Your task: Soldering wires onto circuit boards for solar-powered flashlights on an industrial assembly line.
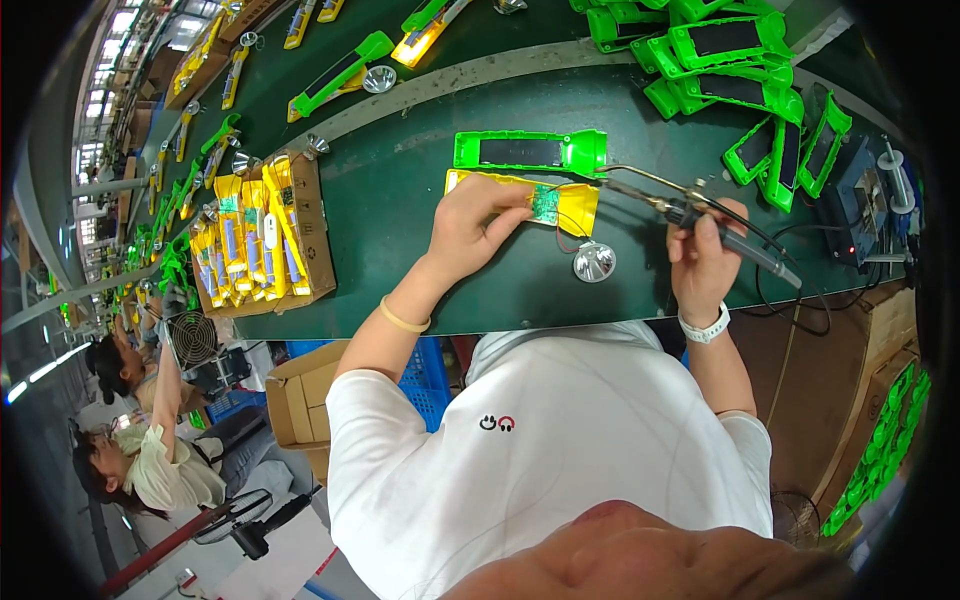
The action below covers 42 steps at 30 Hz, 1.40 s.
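My left hand lies over a yellow flashlight housing, its thumb and fingers closed at the left edge of a green circuit board in it. In my right hand is a soldering iron with a thin curved metal tube along it. Its tip points left, near the housing's right end. Thin wires run from the board toward a round silver reflector on the near side. Just beyond lies a green housing with a dark panel. My left palm hides part of the yellow housing.
Left stands a cardboard box of yellow housings. Green housings are piled at the far right. A dark soldering station with cables is at the right edge. Further flashlight parts line the strip beyond a metal rail. Other people sit at left.
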Available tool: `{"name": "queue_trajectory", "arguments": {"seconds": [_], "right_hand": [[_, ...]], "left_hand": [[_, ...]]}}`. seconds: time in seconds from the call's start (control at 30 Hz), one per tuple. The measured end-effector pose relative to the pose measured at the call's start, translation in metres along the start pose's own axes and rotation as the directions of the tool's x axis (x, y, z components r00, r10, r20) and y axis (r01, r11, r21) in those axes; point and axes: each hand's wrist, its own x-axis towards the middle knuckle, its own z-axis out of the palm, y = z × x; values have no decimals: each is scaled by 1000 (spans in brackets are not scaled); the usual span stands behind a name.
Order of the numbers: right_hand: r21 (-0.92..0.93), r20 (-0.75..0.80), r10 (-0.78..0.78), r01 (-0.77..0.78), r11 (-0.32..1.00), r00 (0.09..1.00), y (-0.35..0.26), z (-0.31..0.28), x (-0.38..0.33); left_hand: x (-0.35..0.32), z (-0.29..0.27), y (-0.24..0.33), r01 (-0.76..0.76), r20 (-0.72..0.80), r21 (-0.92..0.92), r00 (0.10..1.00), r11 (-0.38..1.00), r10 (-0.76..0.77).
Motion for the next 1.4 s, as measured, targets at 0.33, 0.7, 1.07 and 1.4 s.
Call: {"name": "queue_trajectory", "arguments": {"seconds": [0.33, 0.7, 1.07, 1.4], "right_hand": [[-228, 165, 40, -2, 974, 986, 17, 13, 0], [-317, 227, 94, -17, 948, 969, 22, 11, -1], [-179, 183, 98, -64, 982, 978, 15, 13, -1], [-226, 227, 115, -62, 972, 967, 17, 14, -1]], "left_hand": [[13, -5, 6, 280, 72, 34, 957, 960, -281], [22, -8, 10, 375, 165, 48, 911, 926, -377], [30, -14, 11, 295, 194, 67, 933, 953, -303], [30, -12, 13, 290, 195, 89, 933, 953, -302]]}}
